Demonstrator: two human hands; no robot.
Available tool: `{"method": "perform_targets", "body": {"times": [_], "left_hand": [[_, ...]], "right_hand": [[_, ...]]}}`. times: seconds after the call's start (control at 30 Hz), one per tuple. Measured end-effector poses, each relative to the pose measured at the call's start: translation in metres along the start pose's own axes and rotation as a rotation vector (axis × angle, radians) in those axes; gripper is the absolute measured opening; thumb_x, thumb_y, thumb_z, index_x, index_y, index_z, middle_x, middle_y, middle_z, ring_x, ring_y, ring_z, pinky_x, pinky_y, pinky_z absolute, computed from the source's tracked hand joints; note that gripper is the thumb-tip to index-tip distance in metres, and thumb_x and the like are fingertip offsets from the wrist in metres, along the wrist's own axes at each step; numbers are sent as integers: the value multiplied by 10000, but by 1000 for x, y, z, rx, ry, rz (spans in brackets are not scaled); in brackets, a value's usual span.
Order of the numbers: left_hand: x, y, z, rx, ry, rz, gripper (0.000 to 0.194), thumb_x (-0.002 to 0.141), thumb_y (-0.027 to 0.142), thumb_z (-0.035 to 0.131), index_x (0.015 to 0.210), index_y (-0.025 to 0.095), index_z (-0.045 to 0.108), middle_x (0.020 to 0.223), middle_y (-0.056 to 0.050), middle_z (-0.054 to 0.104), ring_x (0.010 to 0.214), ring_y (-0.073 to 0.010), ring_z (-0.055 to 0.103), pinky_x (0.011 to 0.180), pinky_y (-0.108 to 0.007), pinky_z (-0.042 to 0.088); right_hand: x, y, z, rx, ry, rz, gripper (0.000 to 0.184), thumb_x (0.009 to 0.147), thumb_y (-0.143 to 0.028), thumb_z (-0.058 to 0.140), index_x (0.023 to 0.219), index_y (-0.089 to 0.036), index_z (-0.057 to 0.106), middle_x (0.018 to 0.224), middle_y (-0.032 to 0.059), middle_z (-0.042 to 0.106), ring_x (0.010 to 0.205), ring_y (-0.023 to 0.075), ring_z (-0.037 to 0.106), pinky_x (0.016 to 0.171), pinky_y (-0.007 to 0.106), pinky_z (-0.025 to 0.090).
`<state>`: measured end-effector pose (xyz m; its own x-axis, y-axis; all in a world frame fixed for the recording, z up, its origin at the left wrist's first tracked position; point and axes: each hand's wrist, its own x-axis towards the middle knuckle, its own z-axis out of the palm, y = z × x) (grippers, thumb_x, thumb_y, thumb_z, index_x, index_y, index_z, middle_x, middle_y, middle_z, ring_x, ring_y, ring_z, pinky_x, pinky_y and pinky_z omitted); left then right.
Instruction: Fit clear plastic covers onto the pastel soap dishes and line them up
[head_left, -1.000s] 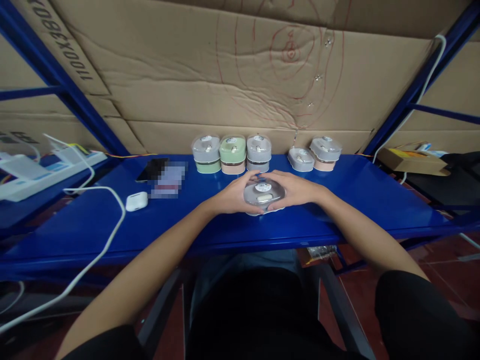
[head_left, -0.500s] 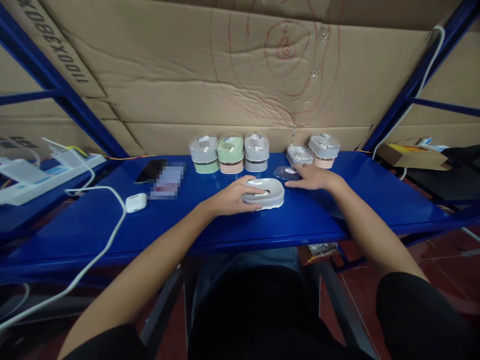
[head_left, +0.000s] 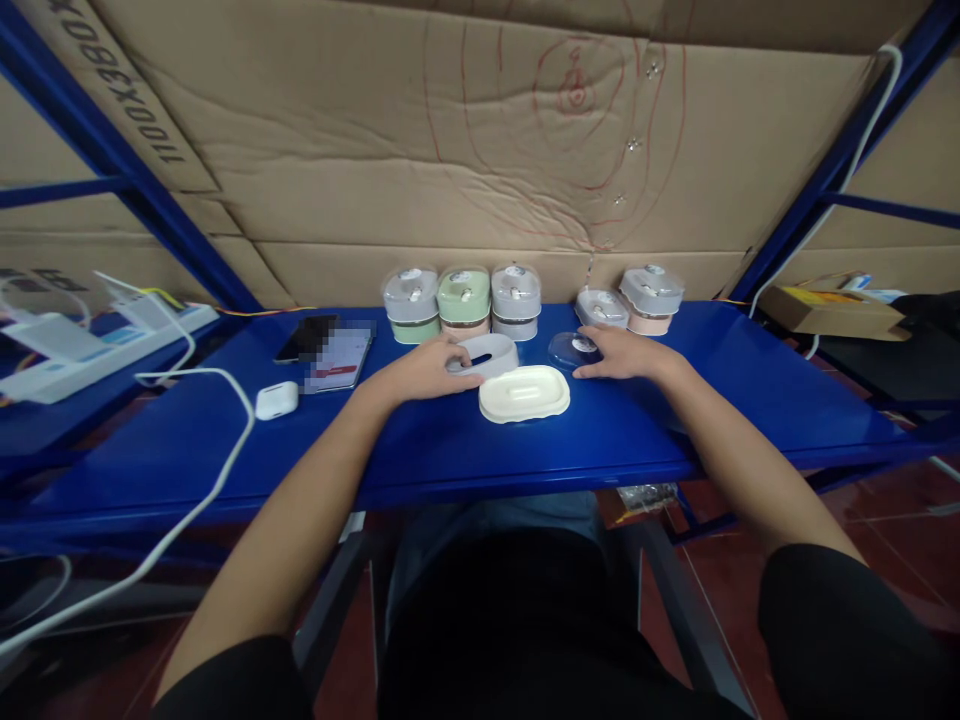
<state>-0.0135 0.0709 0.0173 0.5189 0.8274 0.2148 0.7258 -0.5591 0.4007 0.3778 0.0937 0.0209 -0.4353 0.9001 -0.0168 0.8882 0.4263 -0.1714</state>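
grey oval tray [head_left: 500, 356] at frame centre is pinched by the left hand [head_left: 435, 368]; right of centre, the right hand [head_left: 621, 353] holds a clear lid [head_left: 565, 349]; a cream base [head_left: 525, 394] lies just below centre.

Behind the cream tray [head_left: 524, 396], the left hand [head_left: 429, 370] hides one end of the grey cover [head_left: 504, 352], and the right hand [head_left: 628, 354] hides one end of the clear lid [head_left: 566, 350]. Its sticker's [head_left: 582, 343] words look too tiny. Far left of the tray, the phone [head_left: 343, 362] is partly blurry squares; the power strip [head_left: 105, 352] gets cut off.
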Motion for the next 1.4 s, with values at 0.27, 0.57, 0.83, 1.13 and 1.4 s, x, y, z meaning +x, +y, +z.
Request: {"method": "perform_targets", "body": {"times": [0.27,0.57,0.83,1.13,1.4], "left_hand": [[-3,38,15,-208,50,194,477,835,640,863,1115,258,805,1399,-110,718,1369,-375,670,1254,-576,499],[-5,52,45,-227,-73,150,986,758,581,963,1606,280,560,1647,-165,585,1550,-466,560,1322,-665,438],[3,32,62,-473,2,109,1597,591,610,1088,1816,246,130,1702,-289,492,1604,-537,492,1322,-777,361],[5,27,65,-494,22,116,1582,570,591,1101,1804,253,171,1631,-267,548,1556,-517,544,1303,-759,399],[6,25,65,-444,26,148,1498,583,607,1088,1773,255,249,1649,-272,560,1552,-527,556,1290,-770,415]], "right_hand": [[-3,-7,-5,-8,7,19,1039,876,-657,853,1697,-111,524,1624,258,658,1462,460,667,1235,558,532],[-17,-27,-21,62,242,-49,1010,858,-699,842,1625,-84,608,1494,267,724,1308,453,722,1142,582,569],[-22,-79,-3,221,212,-474,892,845,-666,882,1591,-231,659,1438,165,703,1317,395,665,1155,580,554],[-11,-80,17,231,141,-476,952,934,-661,821,1755,-305,494,1390,150,667,1203,355,682,1068,559,598],[-12,-83,17,149,138,-433,955,956,-745,758,1760,-304,491,1208,120,687,1057,321,683,934,492,605]]}}
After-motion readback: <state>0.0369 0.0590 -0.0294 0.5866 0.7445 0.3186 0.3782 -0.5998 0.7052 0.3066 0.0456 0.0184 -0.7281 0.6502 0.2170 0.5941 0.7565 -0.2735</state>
